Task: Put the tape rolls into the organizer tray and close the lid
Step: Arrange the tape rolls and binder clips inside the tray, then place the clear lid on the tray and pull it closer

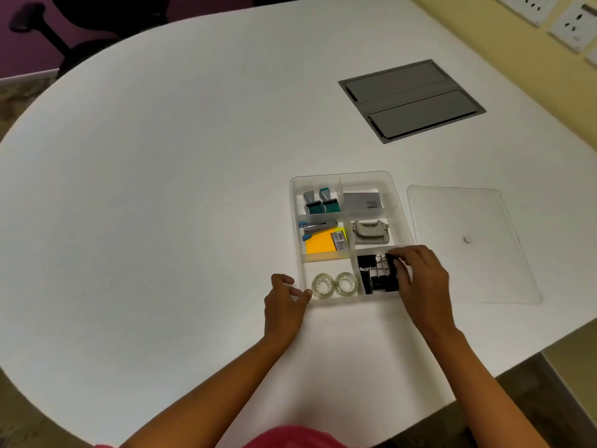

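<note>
A clear plastic organizer tray (395,192) lies on the white table. Two clear tape rolls (323,285) (346,283) lie side by side in its near-left compartment. Its clear lid (478,270) lies flat on the table to the right of the tray. My left hand (284,305) rests at the tray's near-left corner, fingers curled against the rim. My right hand (420,279) is over the near-right compartment, fingertips on a black binder clip (392,258) among other binder clips (376,279).
Other compartments hold two stamps (319,202), a card (363,200), a stapler with yellow sticky notes (323,239) and a hole punch (370,232). A grey cable hatch (410,100) is set into the table at the back right. A dark chair (48,30) stands beyond the far left edge.
</note>
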Tool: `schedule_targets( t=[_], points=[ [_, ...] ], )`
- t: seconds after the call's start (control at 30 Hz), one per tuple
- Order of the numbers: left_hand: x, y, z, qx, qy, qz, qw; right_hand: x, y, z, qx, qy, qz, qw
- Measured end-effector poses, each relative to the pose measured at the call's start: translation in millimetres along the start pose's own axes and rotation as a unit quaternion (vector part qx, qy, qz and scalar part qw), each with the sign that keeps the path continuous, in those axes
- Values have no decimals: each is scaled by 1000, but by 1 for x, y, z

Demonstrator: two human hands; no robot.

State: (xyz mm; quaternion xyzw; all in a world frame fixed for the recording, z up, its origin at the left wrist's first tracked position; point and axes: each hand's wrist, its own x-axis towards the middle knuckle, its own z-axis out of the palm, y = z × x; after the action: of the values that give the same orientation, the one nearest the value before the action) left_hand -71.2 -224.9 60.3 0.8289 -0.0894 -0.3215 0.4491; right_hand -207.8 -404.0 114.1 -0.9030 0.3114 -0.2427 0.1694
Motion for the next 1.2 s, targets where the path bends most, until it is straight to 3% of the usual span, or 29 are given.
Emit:
schedule_targets(
  t=[0.2,0.47,0.93,1.2],
  points=[
    [1,0,-4,-73,1,-63,995,-20,52,-5,-19,112,147,982],
    [2,-2,-4,-92,40,-58,993,-39,99,10,-29,-12,278,960],
    [6,-6,-4,-104,66,-61,990,-34,98,16,-97,-126,286,945],
    [3,-2,-7,-120,58,-76,988,-25,80,0,-79,-47,290,953]
  ],
)
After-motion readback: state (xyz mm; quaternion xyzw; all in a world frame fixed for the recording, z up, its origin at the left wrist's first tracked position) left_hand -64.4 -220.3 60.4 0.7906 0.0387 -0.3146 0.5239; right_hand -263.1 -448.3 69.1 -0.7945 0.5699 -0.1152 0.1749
